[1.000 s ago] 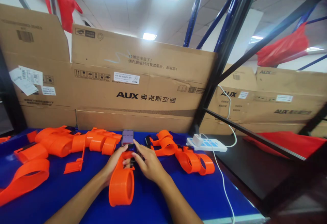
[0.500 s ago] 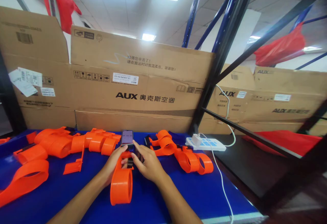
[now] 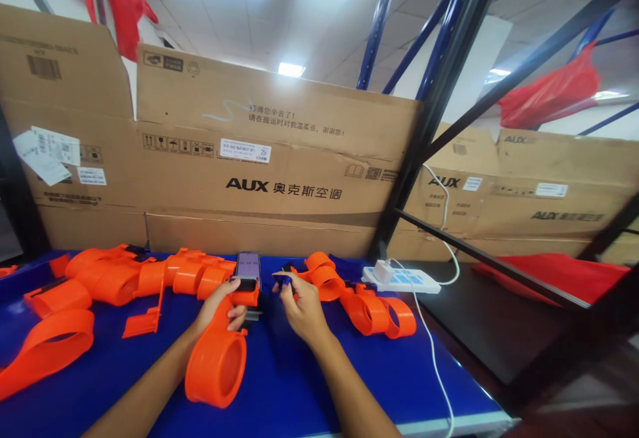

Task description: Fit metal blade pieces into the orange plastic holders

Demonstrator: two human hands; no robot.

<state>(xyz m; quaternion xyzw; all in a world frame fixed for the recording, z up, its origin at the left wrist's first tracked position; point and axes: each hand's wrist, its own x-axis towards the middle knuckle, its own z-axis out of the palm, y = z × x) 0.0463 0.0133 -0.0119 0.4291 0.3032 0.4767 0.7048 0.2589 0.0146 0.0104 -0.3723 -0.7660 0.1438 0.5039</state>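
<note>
My left hand (image 3: 215, 310) is closed around an orange plastic tape dispenser (image 3: 215, 368), its round ring hanging toward me and its black-topped end pointing away. My right hand (image 3: 303, 308) is apart from it, to the right, with thumb and fingers pinching a small dark blue piece (image 3: 283, 280). The piece's exact kind is too small to make out. Just beyond the left hand, a phone (image 3: 248, 265) with a lit screen showing digits leans at the back of the blue table (image 3: 294, 385).
Several more orange dispensers (image 3: 117, 281) lie in a cluster at left, and others (image 3: 369, 311) lie at right. A white power strip (image 3: 412, 281) with a plug and cable sits at the right edge. Cardboard (image 3: 279, 225) walls off the back; a black rack post (image 3: 404, 205) rises at right.
My right hand has moved away from the dispenser to the right, with the small blue piece between its fingers. My left hand has shifted slightly left and turned the dispenser.
</note>
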